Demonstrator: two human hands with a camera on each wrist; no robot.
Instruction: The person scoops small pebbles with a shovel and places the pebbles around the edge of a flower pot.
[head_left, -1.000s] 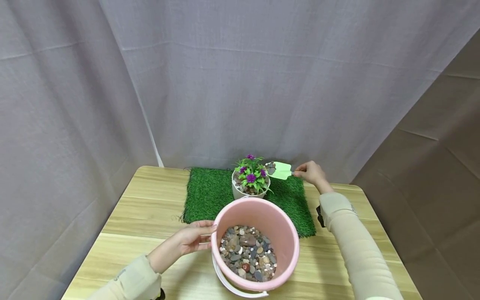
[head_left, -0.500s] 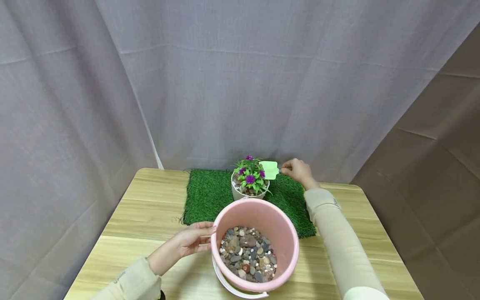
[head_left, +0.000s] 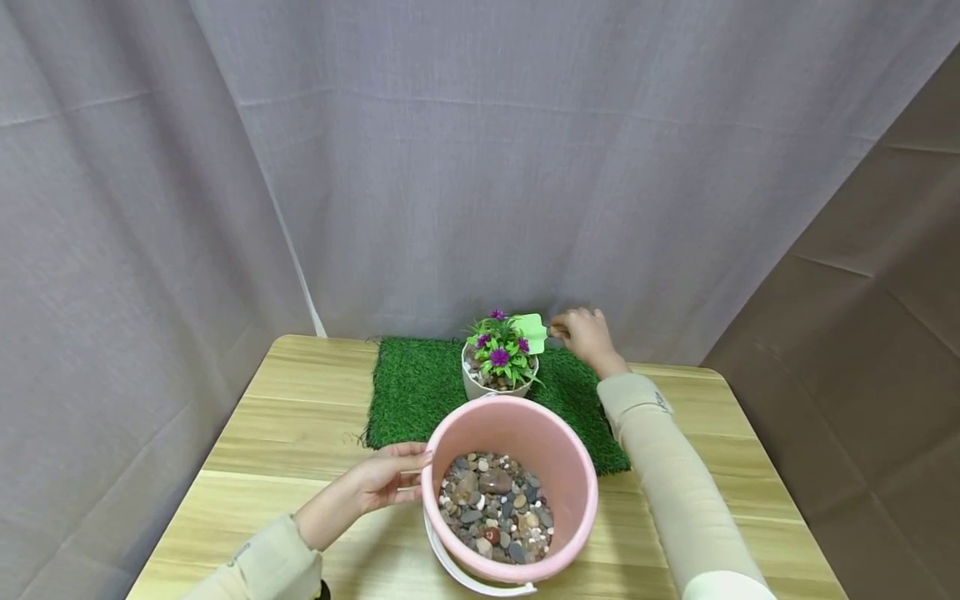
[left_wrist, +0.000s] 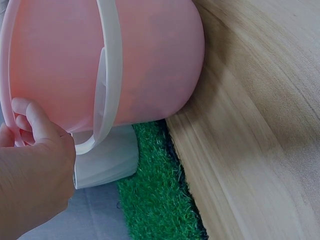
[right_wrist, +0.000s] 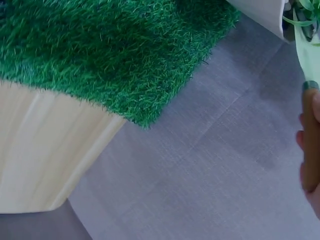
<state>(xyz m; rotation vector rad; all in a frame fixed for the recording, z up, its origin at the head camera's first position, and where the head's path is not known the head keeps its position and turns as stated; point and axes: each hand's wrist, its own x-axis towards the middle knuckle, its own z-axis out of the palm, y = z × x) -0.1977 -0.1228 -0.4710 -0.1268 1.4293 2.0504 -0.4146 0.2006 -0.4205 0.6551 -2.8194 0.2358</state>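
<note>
My left hand (head_left: 390, 477) grips the rim of a pink bucket (head_left: 543, 442), fingers outside and thumb at the edge. Pebbles (head_left: 495, 512) of mixed colours cover the bucket's bottom. Behind it stands a white flowerpot (head_left: 477, 385) with a purple-flowered plant (head_left: 499, 358) and stones around the stems. My right hand (head_left: 590, 337) holds a small garden trowel (head_left: 530, 335) by its wooden handle. In the right wrist view, the fingers wrap that brown handle (right_wrist: 311, 140). The pale green blade reaches over the pot's right side, its tip hidden among the leaves.
The pot stands on a green artificial grass mat (head_left: 420, 392) on a wooden table (head_left: 300, 417). A white bucket handle (left_wrist: 114, 65) hangs down the bucket's near side. Grey curtain (head_left: 480, 208) rises right behind the table's back edge.
My right hand has moved left with the trowel, bringing the blade over the pot. Stones seen on the blade a second ago no longer show there. My left hand stays at the bucket.
</note>
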